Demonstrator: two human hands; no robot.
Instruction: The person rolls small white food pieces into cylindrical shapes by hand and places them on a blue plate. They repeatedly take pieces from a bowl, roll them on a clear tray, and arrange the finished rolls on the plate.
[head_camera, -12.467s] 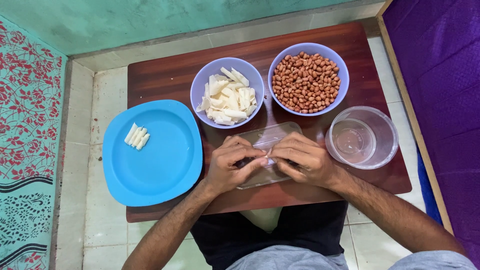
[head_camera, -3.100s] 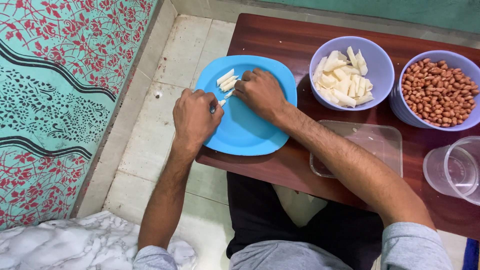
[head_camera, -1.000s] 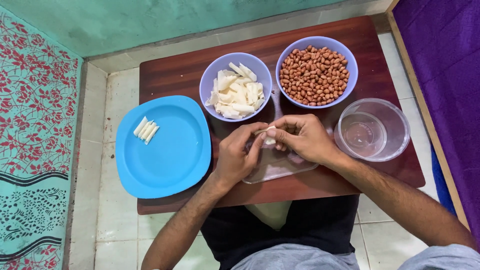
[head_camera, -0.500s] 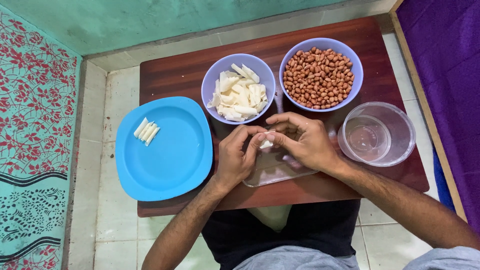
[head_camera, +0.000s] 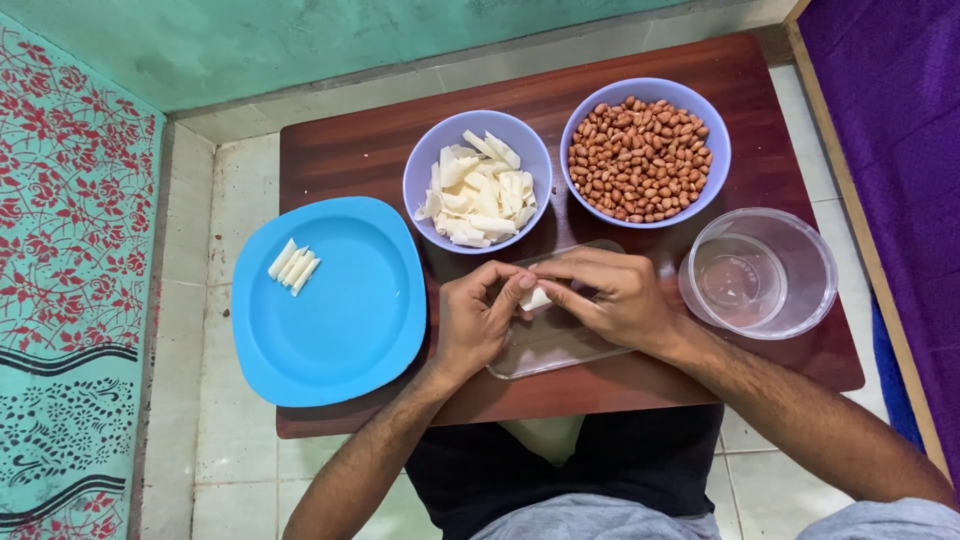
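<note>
My left hand (head_camera: 482, 318) and my right hand (head_camera: 612, 297) meet above a clear rectangular tray (head_camera: 560, 340) at the table's front. Together their fingertips pinch a small white wrapper piece (head_camera: 537, 298). Just beyond my hands stands a lavender bowl (head_camera: 428, 160) of white wrapper pieces (head_camera: 478, 190), and to its right a second lavender bowl (head_camera: 716, 170) full of peanuts (head_camera: 640, 158). On the blue plate (head_camera: 340, 310) to my left lie several rolled white sticks (head_camera: 292, 265) near its far left rim.
A clear round container (head_camera: 795, 255) holding a little water stands at my right. The low wooden table (head_camera: 345, 150) sits on pale floor tiles, with a patterned teal mat (head_camera: 70, 290) to the left and purple cloth (head_camera: 890, 110) to the right.
Earlier both hands were over the blue plate at the sticks; now they are back above the clear tray. In the last second they only shifted their fingers around the white piece.
</note>
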